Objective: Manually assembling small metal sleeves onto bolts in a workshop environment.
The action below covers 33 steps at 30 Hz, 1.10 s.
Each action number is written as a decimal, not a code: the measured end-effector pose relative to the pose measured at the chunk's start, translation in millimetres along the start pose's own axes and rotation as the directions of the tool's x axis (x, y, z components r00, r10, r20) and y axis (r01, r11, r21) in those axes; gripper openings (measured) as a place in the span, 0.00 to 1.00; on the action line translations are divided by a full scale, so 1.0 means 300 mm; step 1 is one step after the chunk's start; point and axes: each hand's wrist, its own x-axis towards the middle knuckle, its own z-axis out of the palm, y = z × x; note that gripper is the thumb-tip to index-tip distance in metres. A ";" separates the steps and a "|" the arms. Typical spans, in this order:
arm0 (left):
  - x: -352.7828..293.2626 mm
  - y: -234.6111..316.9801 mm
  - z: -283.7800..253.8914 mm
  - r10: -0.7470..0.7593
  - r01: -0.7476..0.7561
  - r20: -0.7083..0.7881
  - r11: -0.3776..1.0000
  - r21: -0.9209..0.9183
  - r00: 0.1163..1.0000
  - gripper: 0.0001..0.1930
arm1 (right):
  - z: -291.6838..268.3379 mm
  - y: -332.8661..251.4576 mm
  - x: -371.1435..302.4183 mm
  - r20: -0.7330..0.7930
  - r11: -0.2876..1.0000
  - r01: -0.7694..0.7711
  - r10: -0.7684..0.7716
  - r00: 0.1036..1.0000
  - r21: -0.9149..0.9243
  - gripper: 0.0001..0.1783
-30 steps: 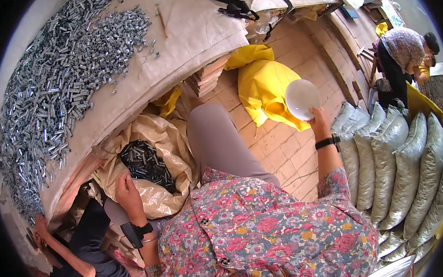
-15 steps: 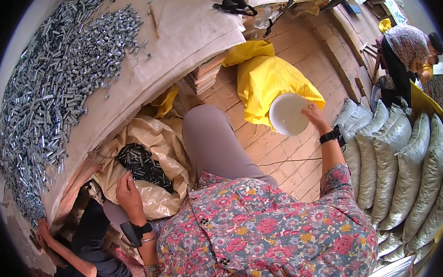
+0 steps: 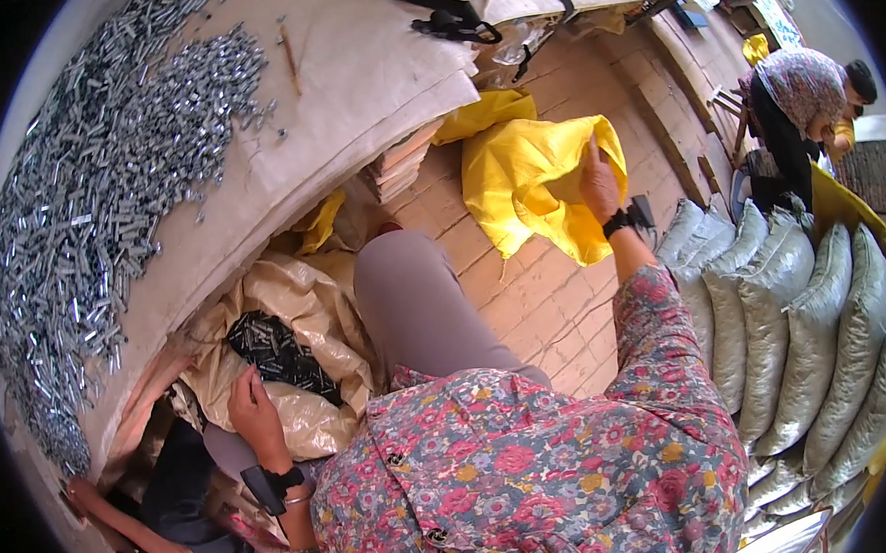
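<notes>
My right hand (image 3: 601, 186) is at the right rim of the open mouth of a yellow sack (image 3: 506, 178) on the brick floor. Its fingers appear closed on the sack's edge, with one finger pointing up; part of the grip is hidden. The pale round bowl does not show. Beside my left knee, my left hand (image 3: 257, 411) hovers with fingers loosely bent and thumb apart, nothing visible in it. Next to it stands a tan plastic sack (image 3: 309, 294), its mouth folded back around dark, short rod-like pieces (image 3: 272, 351).
A heap of small shiny metal pieces (image 3: 90, 225) covers much of the cloth-topped table (image 3: 342, 76). Another person's arm (image 3: 130, 523) reaches in at lower left. Filled pale sacks (image 3: 800, 308) are stacked at right. Another person (image 3: 805, 102) bends over beyond them.
My right hand has moved up and slightly left to the yellow sack's mouth. The bowl it held has gone from sight, and the sack's mouth now gapes. My left hand has barely moved.
</notes>
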 end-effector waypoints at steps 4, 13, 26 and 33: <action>-0.014 -0.016 -0.001 -0.054 0.054 0.008 0.998 0.039 0.999 0.08 | 0.032 -0.055 0.049 0.051 0.992 -0.102 0.098 0.994 0.073 0.36; 0.001 -0.001 0.011 -0.009 0.008 -0.013 0.999 -0.032 1.000 0.09 | -0.213 -0.083 -0.103 0.314 0.639 -0.377 0.216 0.924 0.671 0.33; -0.017 -0.052 0.024 -0.046 0.031 -0.059 0.971 -0.239 0.997 0.10 | -0.118 0.165 -0.309 0.597 0.142 -0.782 0.568 0.567 0.607 0.18; -0.067 -0.042 0.004 -0.014 0.004 -0.030 0.951 -0.310 0.999 0.11 | -0.084 -0.091 -0.165 0.129 0.765 -0.484 0.478 0.869 0.425 0.29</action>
